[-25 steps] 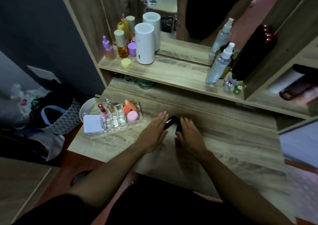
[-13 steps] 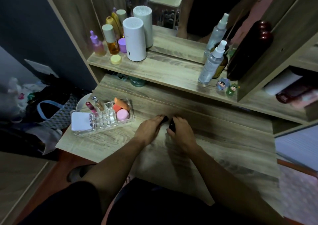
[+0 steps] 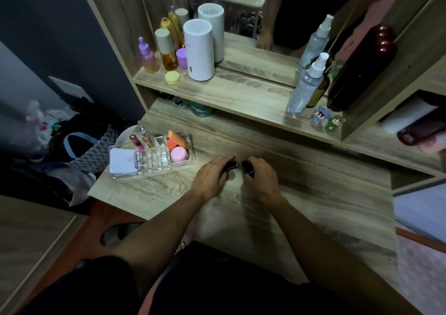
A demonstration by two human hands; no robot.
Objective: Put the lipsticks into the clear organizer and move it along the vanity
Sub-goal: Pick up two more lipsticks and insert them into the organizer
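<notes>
Left hand [image 3: 212, 176] palm-down on the vanity top [image 3: 313, 194], fingers curled around a black lipstick [image 3: 231, 164] whose end pokes out toward the right; right hand [image 3: 259, 177] likewise knuckles-up, fingers closed on a second black lipstick [image 3: 248, 168]; the two tubes near each other, tips apart. Clear organizer [image 3: 154, 159] well left of the hands, near the vanity's left edge; in it a white compact [image 3: 121, 161], a red-pink tube [image 3: 136, 143] and a gold-toned tube [image 3: 146, 138] standing in the slots, a pink round sponge [image 3: 179, 154] and orange sponges [image 3: 177, 139] in the right compartment. Shelf above: white cylinder [image 3: 198, 50], amber bottle [image 3: 166, 49], spray bottle [image 3: 306, 84]; two small figurines [image 3: 327, 119] at its right end.
</notes>
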